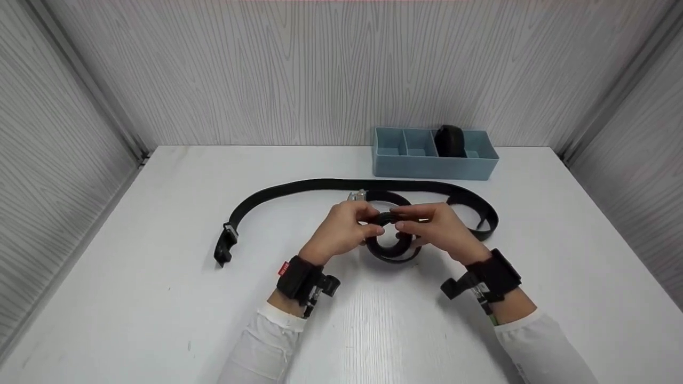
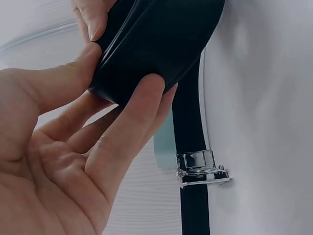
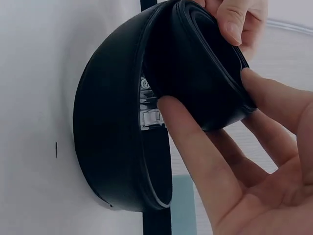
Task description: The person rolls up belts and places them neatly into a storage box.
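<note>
Both hands hold a partly rolled coil of black belt [image 1: 390, 242] at the table's middle. My left hand [image 1: 373, 225] pinches the coil's left side between thumb and fingers, and my right hand [image 1: 404, 220] grips its right side. The unrolled strap [image 1: 320, 185] loops behind the hands, from the right bend [image 1: 488, 224] round to an end with a clasp [image 1: 224, 246] at the left. A silver buckle [image 1: 356, 196] lies just behind my left hand. Close up, the left hand [image 2: 122, 73] clamps the coil [image 2: 156, 34] above the buckle [image 2: 200, 167]. The right hand [image 3: 208, 93] curls round the coil [image 3: 117, 127].
A light blue divided tray [image 1: 405, 164] stands at the back right against the wall. One of its compartments holds a rolled black belt [image 1: 450, 140]. Grey panelled walls close in the white table [image 1: 160, 298] on three sides.
</note>
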`<state>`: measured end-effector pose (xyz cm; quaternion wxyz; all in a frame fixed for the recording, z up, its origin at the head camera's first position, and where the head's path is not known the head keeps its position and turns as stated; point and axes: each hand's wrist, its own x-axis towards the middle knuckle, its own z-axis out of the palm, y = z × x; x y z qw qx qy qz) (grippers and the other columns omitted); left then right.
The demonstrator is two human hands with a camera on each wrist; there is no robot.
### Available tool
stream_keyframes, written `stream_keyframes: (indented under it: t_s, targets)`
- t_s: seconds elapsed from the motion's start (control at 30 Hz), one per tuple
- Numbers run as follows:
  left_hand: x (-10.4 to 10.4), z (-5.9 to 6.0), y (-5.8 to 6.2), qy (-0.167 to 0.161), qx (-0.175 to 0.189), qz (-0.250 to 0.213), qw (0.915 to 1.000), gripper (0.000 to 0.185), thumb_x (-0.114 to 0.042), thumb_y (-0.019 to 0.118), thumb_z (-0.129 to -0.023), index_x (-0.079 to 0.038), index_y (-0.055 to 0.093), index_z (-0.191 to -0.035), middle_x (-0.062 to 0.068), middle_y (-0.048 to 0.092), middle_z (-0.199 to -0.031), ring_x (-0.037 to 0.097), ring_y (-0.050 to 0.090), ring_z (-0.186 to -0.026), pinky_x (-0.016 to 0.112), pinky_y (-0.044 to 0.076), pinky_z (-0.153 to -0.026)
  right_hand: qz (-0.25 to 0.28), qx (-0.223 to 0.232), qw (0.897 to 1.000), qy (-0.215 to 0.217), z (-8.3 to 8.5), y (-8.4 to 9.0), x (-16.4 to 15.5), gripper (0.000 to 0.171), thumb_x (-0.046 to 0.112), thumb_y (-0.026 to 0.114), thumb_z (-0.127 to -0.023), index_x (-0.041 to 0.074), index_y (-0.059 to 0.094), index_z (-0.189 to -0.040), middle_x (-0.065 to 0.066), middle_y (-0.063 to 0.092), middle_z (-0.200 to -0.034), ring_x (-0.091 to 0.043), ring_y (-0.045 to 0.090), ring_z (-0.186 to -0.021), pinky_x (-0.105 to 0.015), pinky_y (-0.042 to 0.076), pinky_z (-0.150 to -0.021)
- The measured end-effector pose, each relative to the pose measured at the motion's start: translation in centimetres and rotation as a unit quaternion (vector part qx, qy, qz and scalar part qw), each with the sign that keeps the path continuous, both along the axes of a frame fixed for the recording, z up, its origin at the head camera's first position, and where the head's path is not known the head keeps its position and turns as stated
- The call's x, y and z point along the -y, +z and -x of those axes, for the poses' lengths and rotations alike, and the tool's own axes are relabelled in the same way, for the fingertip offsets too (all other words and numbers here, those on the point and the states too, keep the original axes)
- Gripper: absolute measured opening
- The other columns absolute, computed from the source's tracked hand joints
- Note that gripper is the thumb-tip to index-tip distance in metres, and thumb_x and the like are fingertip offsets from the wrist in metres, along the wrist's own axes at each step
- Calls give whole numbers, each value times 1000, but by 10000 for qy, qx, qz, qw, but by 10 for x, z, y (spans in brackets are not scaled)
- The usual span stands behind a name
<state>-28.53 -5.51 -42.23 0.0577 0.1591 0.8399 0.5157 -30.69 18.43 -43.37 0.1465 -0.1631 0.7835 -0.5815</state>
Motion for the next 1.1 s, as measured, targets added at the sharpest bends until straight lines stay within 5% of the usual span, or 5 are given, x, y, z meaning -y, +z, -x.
stream_keyframes:
  t_s: [0.33, 0.53, 0.77, 1.1]
  targets:
    - [-4, -1, -1, 601, 98, -429, 9972, 31, -22, 77, -96, -7, 66, -121, 8, 74, -118, 15, 72, -95, 29, 59, -75, 1101, 414, 9907, -690, 2, -6, 3, 43, 14, 73, -99, 6, 64, -141, -22, 68, -125, -21, 71, -98, -40, 62, -80]
    - [-1, 0, 0, 485, 18, -336, 9983, 19, -14, 78, -95, -5, 71, -110, 7, 75, -105, 14, 71, -81, 26, 57, -68, 840, 278, 9951, -443, 2, -5, 2, 44, 14, 75, -98, 5, 65, -140, -23, 66, -131, -21, 71, -100, -39, 62, -80]
    - [0, 1, 0, 108, -24, -29, 9999, 27, -12, 77, -95, -3, 74, -120, 11, 75, -116, 13, 71, -85, 25, 56, -69, 295, 104, 9995, -84, 2, -3, 0, 45, 16, 76, -97, 6, 65, -139, -25, 68, -129, -24, 74, -103, -39, 63, -76]
    - [-4, 1, -2, 508, 43, -347, 9981, 40, -20, 78, -96, -6, 65, -132, 9, 73, -122, 18, 72, -101, 29, 60, -76, 1338, 572, 9871, -663, 3, -8, 4, 48, 14, 72, -100, 4, 59, -145, -20, 67, -129, -19, 70, -99, -42, 62, -81]
